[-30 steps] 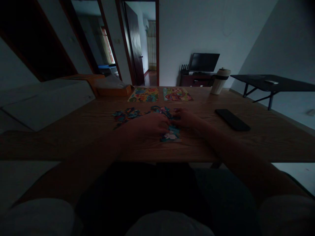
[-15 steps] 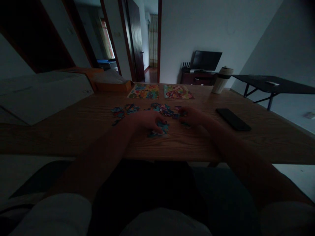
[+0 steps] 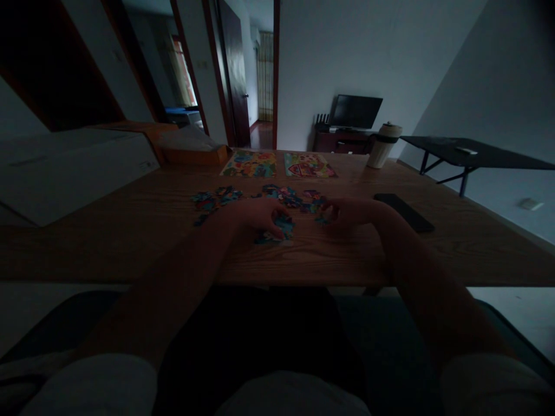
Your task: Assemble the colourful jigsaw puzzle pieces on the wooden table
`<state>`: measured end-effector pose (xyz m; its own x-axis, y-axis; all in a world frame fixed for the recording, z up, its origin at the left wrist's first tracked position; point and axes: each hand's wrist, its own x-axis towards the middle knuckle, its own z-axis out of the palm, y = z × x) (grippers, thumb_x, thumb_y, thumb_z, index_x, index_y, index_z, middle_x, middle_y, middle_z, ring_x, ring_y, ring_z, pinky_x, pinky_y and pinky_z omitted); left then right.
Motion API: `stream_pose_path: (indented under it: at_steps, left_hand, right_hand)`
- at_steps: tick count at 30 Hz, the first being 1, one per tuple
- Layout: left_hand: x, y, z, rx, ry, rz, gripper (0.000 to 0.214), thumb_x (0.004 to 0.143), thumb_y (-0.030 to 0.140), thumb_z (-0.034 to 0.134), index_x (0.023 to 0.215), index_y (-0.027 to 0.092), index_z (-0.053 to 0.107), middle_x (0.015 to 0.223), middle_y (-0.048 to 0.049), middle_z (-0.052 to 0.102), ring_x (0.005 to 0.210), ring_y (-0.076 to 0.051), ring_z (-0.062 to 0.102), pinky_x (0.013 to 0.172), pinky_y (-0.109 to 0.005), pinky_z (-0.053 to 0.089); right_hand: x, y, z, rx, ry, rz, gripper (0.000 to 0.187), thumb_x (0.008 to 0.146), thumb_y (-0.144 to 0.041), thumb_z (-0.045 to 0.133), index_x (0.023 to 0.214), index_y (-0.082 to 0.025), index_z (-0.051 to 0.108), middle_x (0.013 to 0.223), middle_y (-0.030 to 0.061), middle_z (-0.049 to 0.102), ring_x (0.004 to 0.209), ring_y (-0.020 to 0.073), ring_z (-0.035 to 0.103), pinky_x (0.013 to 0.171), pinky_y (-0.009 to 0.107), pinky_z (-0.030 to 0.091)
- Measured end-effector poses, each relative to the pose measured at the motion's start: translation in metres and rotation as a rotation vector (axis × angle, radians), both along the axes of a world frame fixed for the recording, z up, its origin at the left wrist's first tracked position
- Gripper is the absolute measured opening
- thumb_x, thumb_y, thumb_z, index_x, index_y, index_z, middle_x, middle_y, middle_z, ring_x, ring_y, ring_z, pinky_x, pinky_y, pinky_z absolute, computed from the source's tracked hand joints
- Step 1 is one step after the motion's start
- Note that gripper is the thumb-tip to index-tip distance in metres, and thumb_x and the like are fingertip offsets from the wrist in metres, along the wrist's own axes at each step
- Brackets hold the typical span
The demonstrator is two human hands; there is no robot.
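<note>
My left hand rests at a small joined patch of blue jigsaw puzzle, thumb and fingers apart in a curve around its left and far sides. Part of the patch is hidden beneath this hand. To the right, my right hand lies low over the table, fingers bent with a gap between thumb and forefinger. Its fingertips are beside a small bluish puzzle piece; dim light hides whether they touch it. Loose puzzle pieces are spread just beyond my hands, and another cluster of puzzle pieces lies farther left.
Two colourful picture sheets lie at the back of the wooden table. A black phone lies on the right, with a pale tumbler behind it. A large white box and an orange box stand left.
My right hand has turned at the wrist and drawn slightly nearer me, its thumb and forefinger now showing a gap. My left hand stays at the joined patch. The whole view has shifted slightly.
</note>
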<state>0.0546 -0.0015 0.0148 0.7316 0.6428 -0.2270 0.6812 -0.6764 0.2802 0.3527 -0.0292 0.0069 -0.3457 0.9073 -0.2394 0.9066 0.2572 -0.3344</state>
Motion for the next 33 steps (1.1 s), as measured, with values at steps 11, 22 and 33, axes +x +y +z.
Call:
stream_pose_path:
  at_steps: [11,22,33]
  left_hand:
    - [0.005,-0.003,-0.004,0.079,-0.013,0.013,0.072,0.078,0.063,0.071,0.137,0.024,0.064,0.141,-0.0099,0.061,0.12,-0.03,0.06,0.098,-0.033,0.045]
    - [0.005,-0.002,-0.004,0.044,0.002,0.007,0.071,0.079,0.06,0.071,0.14,0.025,0.061,0.144,-0.0081,0.058,0.121,-0.026,0.059,0.1,-0.029,0.043]
    - [0.017,-0.01,-0.008,0.127,-0.049,0.016,0.059,0.089,0.066,0.055,0.126,0.022,0.068,0.129,-0.0092,0.066,0.112,-0.025,0.061,0.095,-0.03,0.045]
  right_hand:
    - [-0.034,-0.015,0.001,-0.045,0.017,0.156,0.045,0.077,-0.049,0.079,0.114,-0.025,0.073,0.101,0.0062,0.075,0.085,0.0223,0.07,0.074,0.03,0.053]
    - [-0.036,-0.017,-0.001,-0.033,-0.03,0.197,0.046,0.073,-0.051,0.078,0.108,-0.022,0.071,0.099,0.0066,0.073,0.082,0.0223,0.067,0.069,0.03,0.048]
    - [-0.047,-0.017,-0.009,-0.002,0.031,0.196,0.036,0.075,-0.041,0.077,0.105,-0.022,0.069,0.104,0.0058,0.073,0.083,0.02,0.066,0.068,0.028,0.048]
